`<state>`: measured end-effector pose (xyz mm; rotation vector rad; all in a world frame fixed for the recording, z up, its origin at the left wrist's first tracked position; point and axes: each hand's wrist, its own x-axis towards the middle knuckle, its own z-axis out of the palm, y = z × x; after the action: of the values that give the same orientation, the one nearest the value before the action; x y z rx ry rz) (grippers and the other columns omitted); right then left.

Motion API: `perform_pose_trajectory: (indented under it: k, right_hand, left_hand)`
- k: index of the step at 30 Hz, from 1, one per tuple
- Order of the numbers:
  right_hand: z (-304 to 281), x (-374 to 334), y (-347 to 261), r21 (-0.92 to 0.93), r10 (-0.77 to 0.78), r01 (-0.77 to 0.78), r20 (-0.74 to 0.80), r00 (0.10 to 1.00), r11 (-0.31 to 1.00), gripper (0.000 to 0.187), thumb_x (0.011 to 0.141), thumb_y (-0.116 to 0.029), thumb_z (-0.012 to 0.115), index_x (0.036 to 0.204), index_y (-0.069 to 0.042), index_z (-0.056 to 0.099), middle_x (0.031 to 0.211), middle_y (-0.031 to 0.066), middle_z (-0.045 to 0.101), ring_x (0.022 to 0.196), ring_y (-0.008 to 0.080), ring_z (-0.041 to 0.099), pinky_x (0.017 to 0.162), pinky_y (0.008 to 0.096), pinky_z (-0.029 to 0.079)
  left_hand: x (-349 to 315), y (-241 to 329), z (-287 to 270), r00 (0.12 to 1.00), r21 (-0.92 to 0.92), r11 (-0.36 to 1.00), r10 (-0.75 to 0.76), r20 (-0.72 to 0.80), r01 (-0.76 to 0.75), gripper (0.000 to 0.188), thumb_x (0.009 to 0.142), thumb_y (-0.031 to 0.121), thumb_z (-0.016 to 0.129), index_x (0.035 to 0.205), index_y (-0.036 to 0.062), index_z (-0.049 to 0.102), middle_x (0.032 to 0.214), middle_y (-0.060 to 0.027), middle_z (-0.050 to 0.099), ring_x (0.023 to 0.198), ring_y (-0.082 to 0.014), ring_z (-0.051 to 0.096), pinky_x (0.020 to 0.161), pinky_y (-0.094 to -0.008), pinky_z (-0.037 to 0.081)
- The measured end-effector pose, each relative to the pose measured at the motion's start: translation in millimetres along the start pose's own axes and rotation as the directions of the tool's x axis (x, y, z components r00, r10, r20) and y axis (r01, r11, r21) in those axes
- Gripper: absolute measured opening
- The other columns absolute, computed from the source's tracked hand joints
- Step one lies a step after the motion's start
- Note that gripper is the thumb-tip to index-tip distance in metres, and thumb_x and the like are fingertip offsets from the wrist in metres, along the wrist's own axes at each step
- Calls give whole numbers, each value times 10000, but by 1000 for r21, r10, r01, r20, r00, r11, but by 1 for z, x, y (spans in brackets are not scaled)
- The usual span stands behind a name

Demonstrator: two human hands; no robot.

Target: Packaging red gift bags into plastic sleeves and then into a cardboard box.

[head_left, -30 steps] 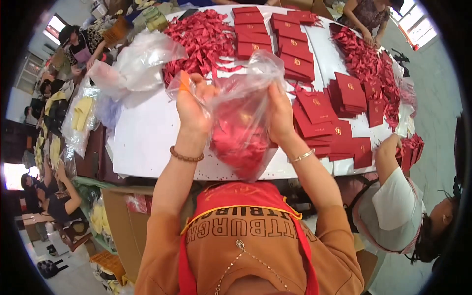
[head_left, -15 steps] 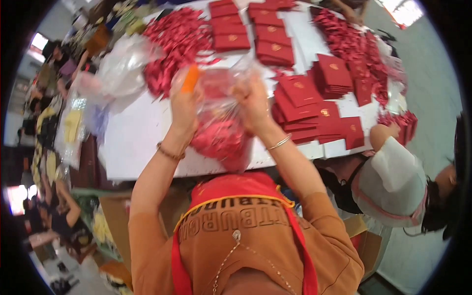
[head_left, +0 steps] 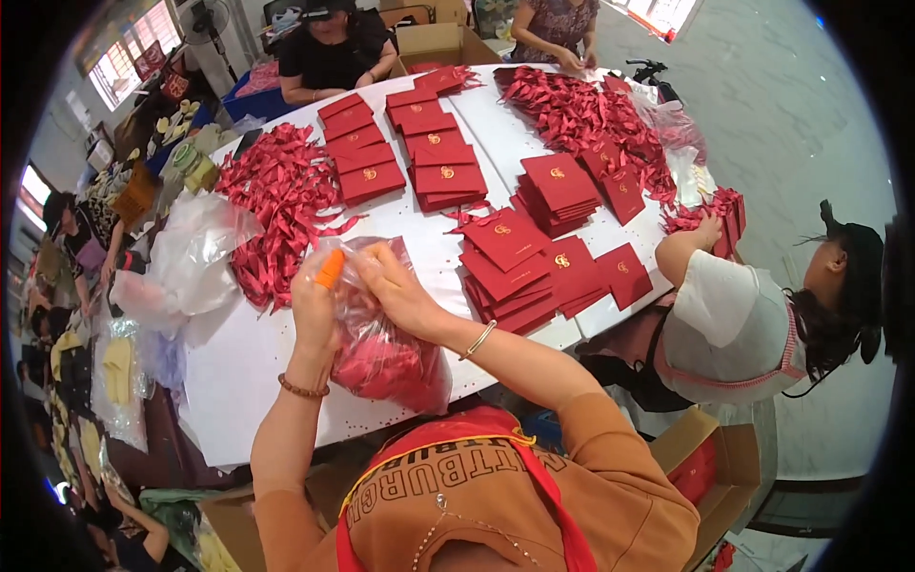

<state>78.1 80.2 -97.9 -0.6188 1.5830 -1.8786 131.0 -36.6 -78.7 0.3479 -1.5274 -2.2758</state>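
A clear plastic bag (head_left: 396, 367) filled with red pieces, with ribbon-like folds showing through, hangs over the table's front edge area. My left hand (head_left: 319, 296), an orange finger cot (head_left: 330, 268) on one finger, is closed on the bag's upper edge. Close beside it, my right hand (head_left: 396, 291) grips the gathered plastic at the mouth. The two hands nearly meet there. Just beyond them lies a big heap of red ribbons (head_left: 276, 195). To the right of the bag are stacks of flat red pouches (head_left: 505, 238) with gold emblems.
More red pouch stacks (head_left: 443, 157) stand at mid-table on the white tabletop (head_left: 238, 372). Crumpled clear bags (head_left: 191, 248) lie at the left. A co-worker (head_left: 729, 305) sits at the right edge, handling red pouches; others are across the table. An open carton (head_left: 739, 467) stands by my right side.
My hands have come together at the bag's mouth; earlier they held it spread apart. The view has tilted up, so the far side of the table and people there now show.
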Motion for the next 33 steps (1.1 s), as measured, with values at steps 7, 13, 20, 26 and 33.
perform_pose_trajectory:
  k: [7,13,20,26,33]
  right_hand:
    - [3,6,0,-52,-97,101,61,993,994,234,858,-229,491,971,-28,531,836,56,575,775,130,531,662,288,435]
    - [10,-3,-26,112,-149,127,210,966,986,453,762,-152,636,1144,-11,436,973,28,543,832,82,511,707,234,430]
    - [6,-2,-8,-454,34,161,392,919,876,615,722,-120,670,1240,-21,355,1104,78,511,993,162,493,841,293,419]
    - [-10,-12,12,-752,-228,379,303,925,539,334,800,-174,585,1081,-6,518,1058,120,535,971,214,499,823,347,414]
    - [-14,-9,-13,-527,49,-35,13,999,849,324,846,-277,518,997,9,542,898,78,572,828,149,536,739,286,432]
  left_hand:
    - [10,10,-8,986,-69,992,92,-139,-102,178,750,19,572,921,45,532,789,-10,547,693,-91,518,601,-219,421]
    - [-3,15,-4,959,-274,920,255,-127,-281,161,830,117,520,953,17,543,820,-16,548,742,-101,533,676,-237,436]
    - [-9,9,4,716,754,125,444,539,-645,329,885,289,399,1078,88,573,1231,-86,454,1205,-235,320,951,-456,207]
    - [-10,21,28,728,692,-282,-31,685,-664,273,834,271,455,1055,154,563,1218,-31,474,1179,-246,374,918,-584,178]
    - [30,29,-2,721,235,885,148,677,-403,456,893,363,382,1292,144,366,1319,-39,386,1130,-202,448,860,-386,379]
